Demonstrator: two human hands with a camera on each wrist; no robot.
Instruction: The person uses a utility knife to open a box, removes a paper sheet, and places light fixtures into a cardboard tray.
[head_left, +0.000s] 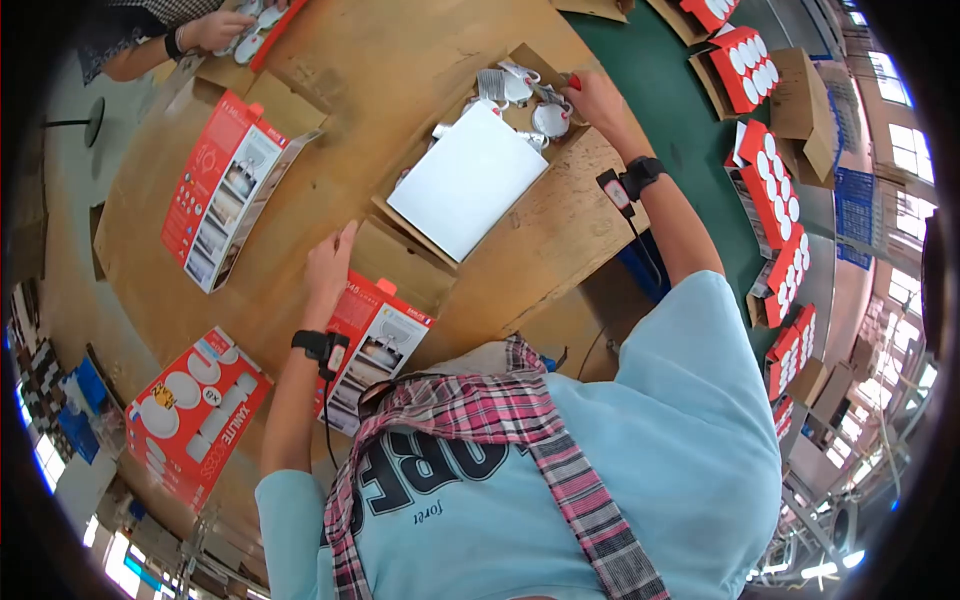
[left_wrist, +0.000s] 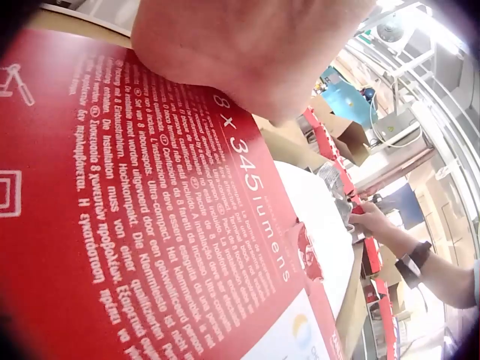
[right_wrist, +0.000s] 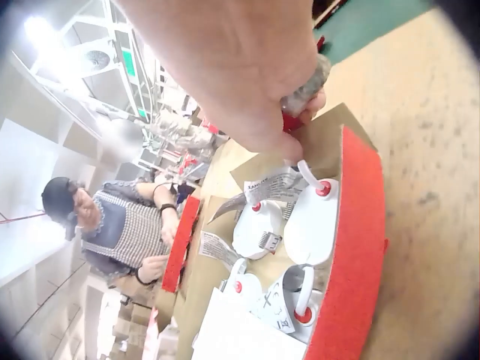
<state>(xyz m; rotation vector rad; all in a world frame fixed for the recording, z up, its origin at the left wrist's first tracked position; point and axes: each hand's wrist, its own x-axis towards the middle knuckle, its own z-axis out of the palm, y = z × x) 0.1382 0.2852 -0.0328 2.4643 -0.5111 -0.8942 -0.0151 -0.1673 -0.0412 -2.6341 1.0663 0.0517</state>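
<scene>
Nearest, the red printed panel (head_left: 362, 314) looks like thin card, stiff when flat but easily creased; the left hand (head_left: 329, 268) is beside the brown flap (head_left: 404, 262), and I cannot tell whether its grip is closed. Beyond, the open carton (right_wrist: 352, 240) sits on the worktop (head_left: 400, 60), its white insert (head_left: 468, 180) probably light, best lifted by opposite edges. At the far right, the right hand (head_left: 602, 108) curls its grip round a small red item (head_left: 574, 82). The light fittings (right_wrist: 313, 221) seem hard and slippery; take their round bodies, sparing the leads.
</scene>
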